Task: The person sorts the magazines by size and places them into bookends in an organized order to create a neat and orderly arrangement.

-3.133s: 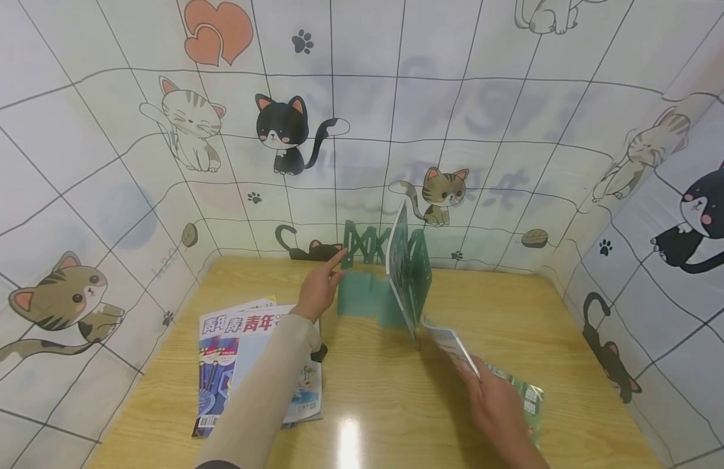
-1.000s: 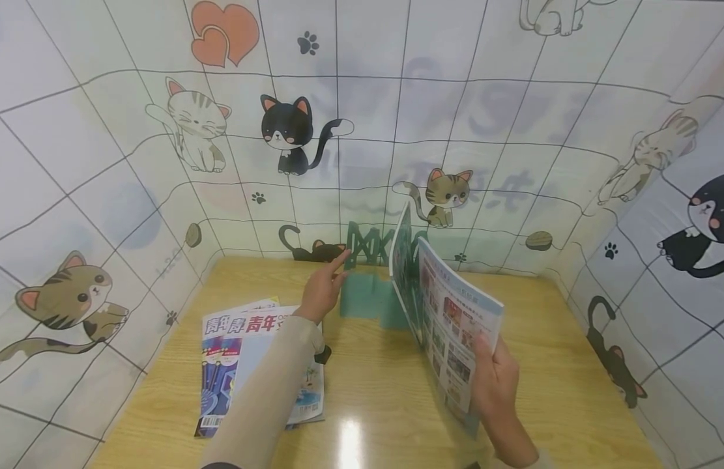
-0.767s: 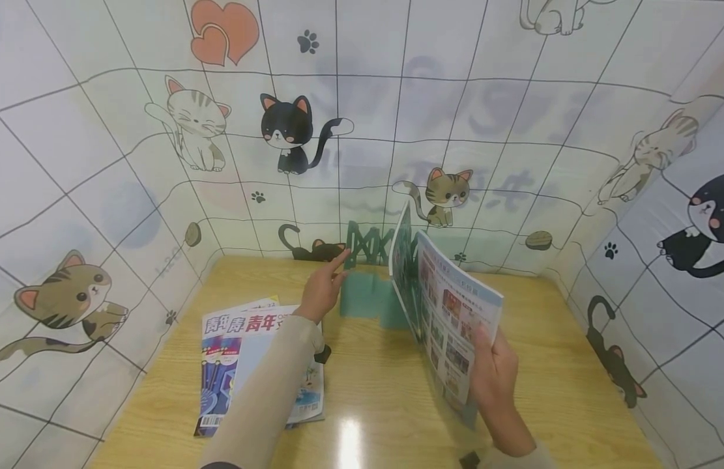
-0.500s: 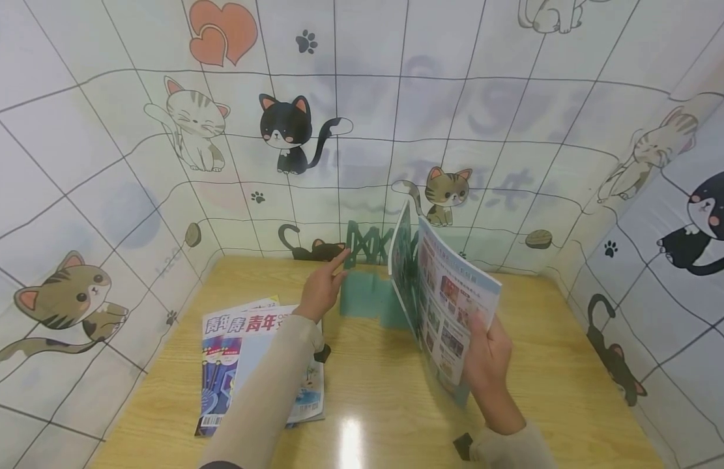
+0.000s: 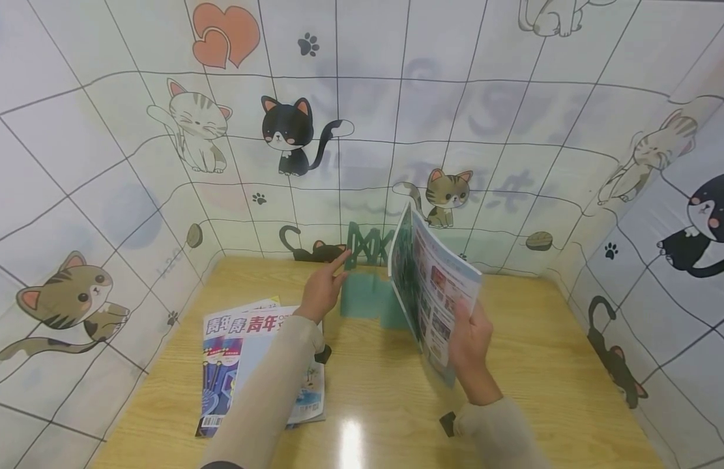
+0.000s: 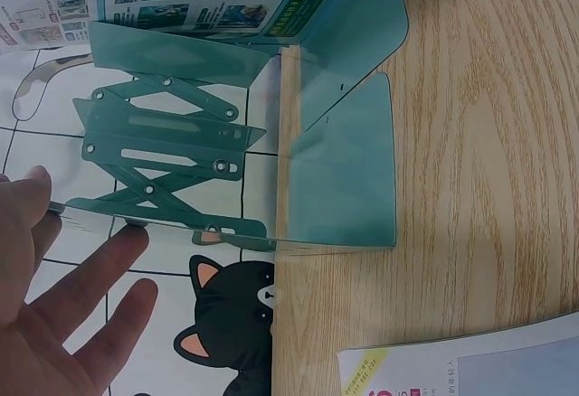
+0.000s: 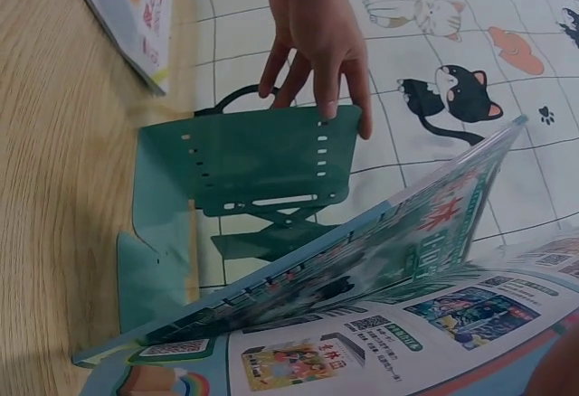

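Magazine in the right hand stands nearly upright, its lower edge low over the tabletop, leaning close against another magazine already standing in the green expanding book stand. Right hand grips it at the near lower edge, fingers curled round the pages; the right wrist view shows the two covers lying close together, though whether they touch is unclear. Judgement: this one is nearly filed but not yet released, and its bottom edge does not look settled in the stand. Left hand is flat, fingers straight, fingertips pressing on the stand's left end panel to steady it; it holds nothing. The left wrist view shows the stand's scissor lattice stretched out against the wall, base plates flat on the wood. So one magazine is in, a second is on its way in. Left to do, by the look of it: a stack of magazines lies flat on the tabletop near the left edge, partly hidden under the left sleeve; at least two covers show, the exact count is hidden. A cat-patterned cloth walls in the tabletop on three sides.
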Demonstrator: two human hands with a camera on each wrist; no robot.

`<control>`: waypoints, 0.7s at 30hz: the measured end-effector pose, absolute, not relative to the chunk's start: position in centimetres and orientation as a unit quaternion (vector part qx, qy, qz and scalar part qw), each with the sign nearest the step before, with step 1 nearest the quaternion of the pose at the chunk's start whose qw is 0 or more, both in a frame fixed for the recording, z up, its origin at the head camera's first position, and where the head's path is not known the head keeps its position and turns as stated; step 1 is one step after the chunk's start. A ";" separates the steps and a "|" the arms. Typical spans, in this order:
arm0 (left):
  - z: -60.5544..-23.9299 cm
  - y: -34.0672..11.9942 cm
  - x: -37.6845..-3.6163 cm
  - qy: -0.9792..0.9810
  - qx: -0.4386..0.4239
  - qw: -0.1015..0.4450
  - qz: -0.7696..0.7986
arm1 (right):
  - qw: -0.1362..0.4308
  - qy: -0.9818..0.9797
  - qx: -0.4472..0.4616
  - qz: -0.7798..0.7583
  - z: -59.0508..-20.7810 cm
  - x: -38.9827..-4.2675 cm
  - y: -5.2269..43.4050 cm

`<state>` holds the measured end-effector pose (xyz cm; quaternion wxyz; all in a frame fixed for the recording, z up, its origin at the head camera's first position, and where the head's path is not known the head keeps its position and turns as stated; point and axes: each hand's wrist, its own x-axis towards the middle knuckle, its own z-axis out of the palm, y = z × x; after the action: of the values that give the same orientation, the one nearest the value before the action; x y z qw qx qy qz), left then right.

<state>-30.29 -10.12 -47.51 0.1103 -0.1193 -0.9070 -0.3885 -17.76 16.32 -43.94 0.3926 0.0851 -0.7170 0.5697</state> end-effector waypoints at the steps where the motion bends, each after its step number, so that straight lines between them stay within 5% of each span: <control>1: -47.5 -10.1 -30.3 -0.907 -0.119 0.110 -0.388 | 0.397 -0.719 0.082 0.565 -43.8 -17.8 16.1; 21: -47.8 -10.0 -30.5 -0.909 -0.121 0.117 -0.381 | 0.429 -0.731 0.086 0.524 -43.2 -19.1 14.7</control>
<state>-30.50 -10.05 -47.81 0.1173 -0.1214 -0.9090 -0.3812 -19.10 14.68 -43.21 0.4293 0.0857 -0.7306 0.5240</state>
